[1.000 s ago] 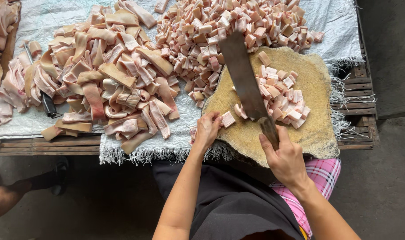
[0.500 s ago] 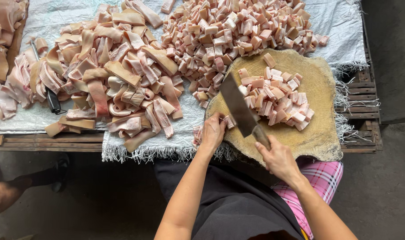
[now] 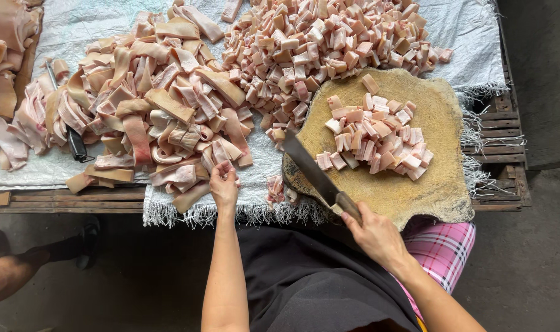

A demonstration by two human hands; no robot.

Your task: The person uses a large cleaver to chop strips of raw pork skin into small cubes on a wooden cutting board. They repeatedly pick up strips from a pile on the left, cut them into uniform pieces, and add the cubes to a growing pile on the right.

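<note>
Risk is here: your right hand (image 3: 373, 232) grips the cleaver (image 3: 310, 167) closed, blade over the board (image 3: 440, 184) edge, while your left hand (image 3: 223, 184) closes on a strip (image 3: 187, 175) in the slippery pile, so fingers can slide near the edge.

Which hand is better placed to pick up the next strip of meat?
Left. The left hand already rests on the pile of strips, while the right hand is busy gripping the cleaver by the chopping block.
</note>
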